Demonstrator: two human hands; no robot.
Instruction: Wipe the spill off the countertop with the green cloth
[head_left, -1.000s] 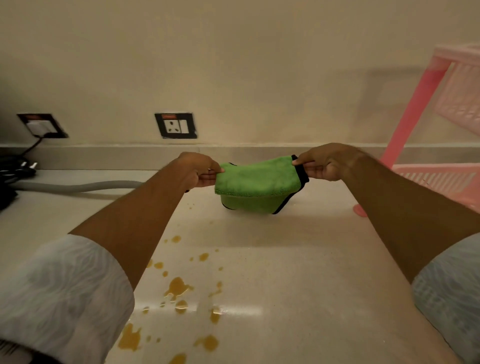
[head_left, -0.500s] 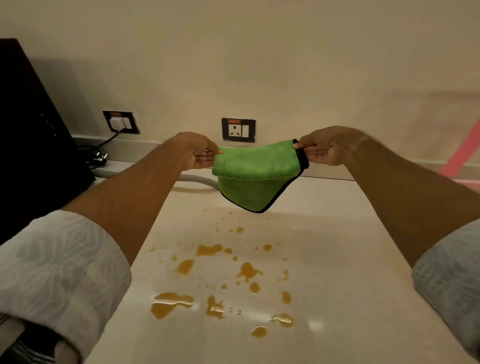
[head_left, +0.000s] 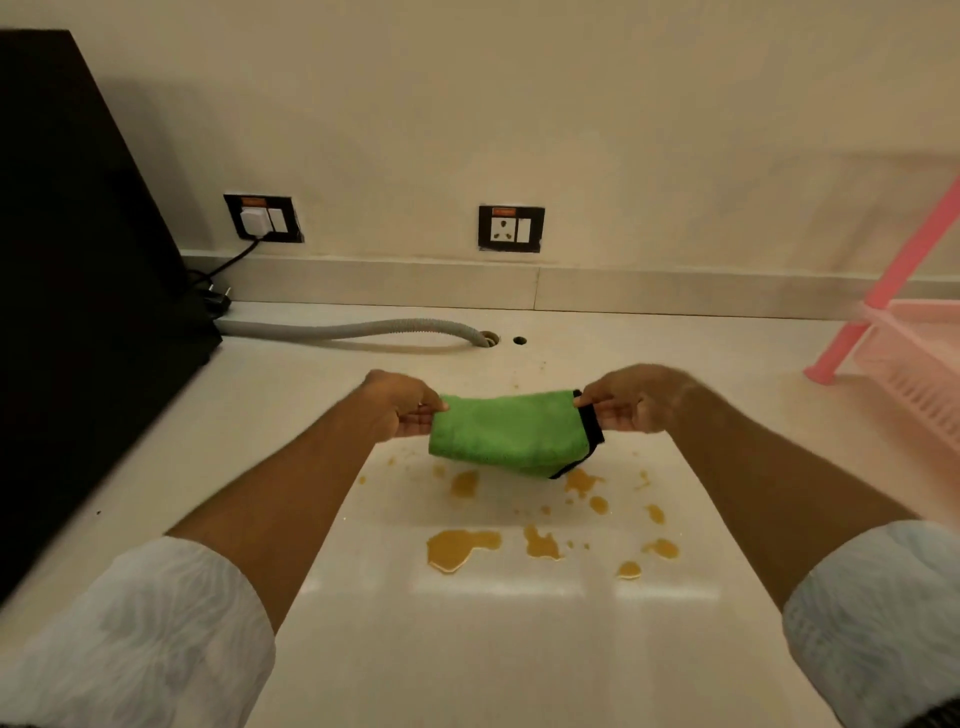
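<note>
No text can be read; the orange labels on both wall sockets (head_left: 511, 229) are blurred.

— Colours, please.
— Cloth (head_left: 506, 434): bright green, black edging down its right side. Spill (head_left: 462, 548): amber-brown puddles and specks on a glossy cream counter (head_left: 467, 649).
— Wall (head_left: 519, 104)?
— Plain beige, with a grey-beige skirting strip (head_left: 623, 291). Two sockets (head_left: 511, 229), black frames, white inserts, a small orange-red mark on top.
— Anything else?
— Hose (head_left: 353, 329) grey, ribbed. Rack (head_left: 914, 332) pink, its tray paler with a slatted pattern. A black slab (head_left: 78, 260) on the left; surface detail too dark to read. Sleeves (head_left: 130, 639) pale whitish-blue with a faint wavy pattern, possibly woven in.
</note>
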